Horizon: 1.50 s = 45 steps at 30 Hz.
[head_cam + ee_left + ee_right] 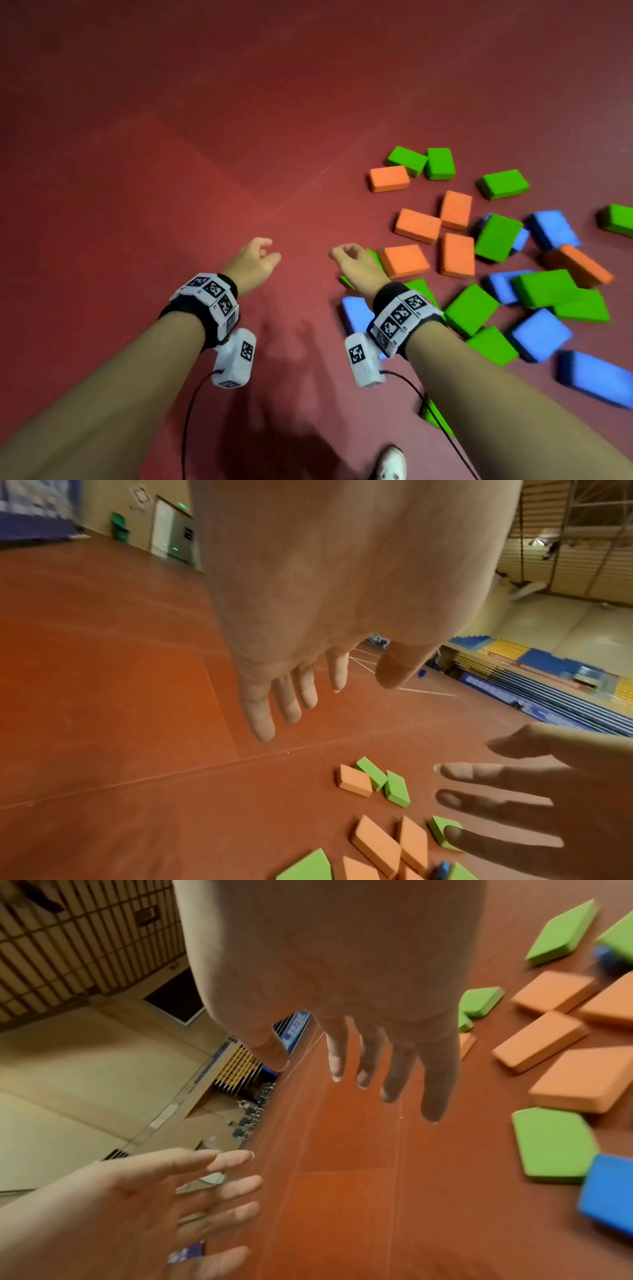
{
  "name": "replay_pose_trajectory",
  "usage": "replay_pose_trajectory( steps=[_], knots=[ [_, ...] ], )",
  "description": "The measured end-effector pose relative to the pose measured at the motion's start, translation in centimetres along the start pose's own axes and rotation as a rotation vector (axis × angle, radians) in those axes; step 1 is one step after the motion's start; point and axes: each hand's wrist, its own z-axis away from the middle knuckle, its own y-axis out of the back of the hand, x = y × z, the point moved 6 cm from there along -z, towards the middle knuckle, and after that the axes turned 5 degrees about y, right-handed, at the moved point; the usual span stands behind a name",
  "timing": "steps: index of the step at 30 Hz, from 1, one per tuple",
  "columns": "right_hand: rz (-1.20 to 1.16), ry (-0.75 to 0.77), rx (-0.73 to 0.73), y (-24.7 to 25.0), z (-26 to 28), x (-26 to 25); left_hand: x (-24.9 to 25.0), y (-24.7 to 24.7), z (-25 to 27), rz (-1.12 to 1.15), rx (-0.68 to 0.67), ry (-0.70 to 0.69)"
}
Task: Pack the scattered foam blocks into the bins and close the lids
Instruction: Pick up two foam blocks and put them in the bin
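Note:
Several foam blocks in orange [404, 261], green [471, 309] and blue [541, 334] lie scattered on the red floor [171, 154] at the right of the head view. My left hand [255, 257] hangs empty over bare floor, fingers relaxed. My right hand [354, 262] hangs empty just left of the nearest orange block, above a green block [373, 255] that it partly hides. In the left wrist view the left hand [308, 691] has straight fingers. The right hand [380, 1074] is open too in its wrist view. No bin is in view.
A white shoe [392, 462] shows at the bottom edge. Another green block [436, 419] lies under my right forearm. Cables [186, 428] run from the wrist cameras. Stadium seating [548, 674] and a wall stand far off.

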Motion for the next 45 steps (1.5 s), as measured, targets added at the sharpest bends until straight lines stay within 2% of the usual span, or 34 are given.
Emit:
replay_pose_trajectory(
  steps=[4,6,9,13,16,20,27,32,37,41,45],
  knots=[
    [0.021,-0.028,0.075,10.6,-6.4,6.9,5.9,-10.1,-7.6,-0.089,-0.059,-0.041],
    [0.067,-0.025,0.075,12.8,-8.2,9.5,6.5,-12.7,-9.6,-0.141,-0.078,-0.043],
    [0.100,-0.070,0.123,16.9,-12.9,16.2,6.7,-19.3,-15.7,-0.236,-0.110,-0.059],
    [0.156,-0.150,0.187,19.9,-17.5,24.7,4.4,-26.6,-23.3,-0.311,-0.161,-0.050],
    [0.187,-0.229,0.197,21.0,-20.3,30.2,1.9,-31.4,-27.7,-0.370,-0.224,-0.040],
    [0.259,-0.263,0.253,21.7,-24.4,36.9,-2.3,-38.1,-33.0,-0.471,-0.291,-0.045],
    [0.302,-0.382,0.263,19.2,-30.5,50.2,-9.4,-48.1,-39.7,-0.680,-0.361,-0.021],
    [0.371,-0.440,0.270,18.0,-34.7,58.2,-13.1,-53.0,-44.3,-0.890,-0.349,-0.051],
    [0.536,-0.439,0.309,18.3,-40.0,64.0,-16.1,-57.3,-49.6,-0.930,-0.359,-0.057],
    [0.674,-0.493,0.326,19.8,-43.9,68.2,-19.3,-60.5,-54.0,-0.906,-0.446,-0.096],
    [0.767,-0.551,0.261,20.6,-46.3,71.6,-22.8,-61.3,-58.0,-0.866,-0.528,-0.095]
  ],
)
